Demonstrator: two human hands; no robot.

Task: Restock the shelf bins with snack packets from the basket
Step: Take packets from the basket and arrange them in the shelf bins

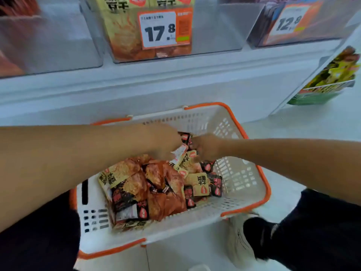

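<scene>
- The basket (240, 173) is open on top, so a hand can go in.
- Snack packets (156, 184) fill its middle and left.
- Bare room shows by its right wall.
- Both arms cross above it.

White basket (240, 178) (orange rim); packets (156, 184) orange, cream, black.

One camera on the person's head looks forward and down, close above the basket (244, 184), shelf bins (214, 26) far.
</scene>
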